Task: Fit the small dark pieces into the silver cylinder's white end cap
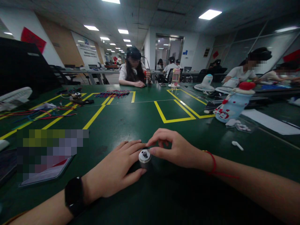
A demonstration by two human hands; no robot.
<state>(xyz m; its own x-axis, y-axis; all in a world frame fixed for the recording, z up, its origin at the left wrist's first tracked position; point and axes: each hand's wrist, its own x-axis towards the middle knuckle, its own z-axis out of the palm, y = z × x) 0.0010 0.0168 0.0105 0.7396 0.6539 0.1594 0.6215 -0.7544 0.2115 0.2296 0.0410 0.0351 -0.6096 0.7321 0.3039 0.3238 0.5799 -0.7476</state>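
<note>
A small metal cylinder, like a motor (144, 160), stands upright on the green table, with a pale top face and a short dark shaft in its middle. My left hand (119, 165) curves around it from the left: the thumb lies along its near side and the fingers pass behind it. From the right comes my right hand (177, 148), bent at the knuckles. Its thumb tip is at the rim of the top face and its index fingertip is close to the left fingers. Between those two tips I see nothing held.
A phone-like flat thing (49, 175) lies at left. Wires (47, 112) and a wire bundle (113, 93) lie beyond. At right are a blue bottle (232, 106), a small bag (239, 125) and a white earbud (237, 145). A person (133, 70) sits opposite.
</note>
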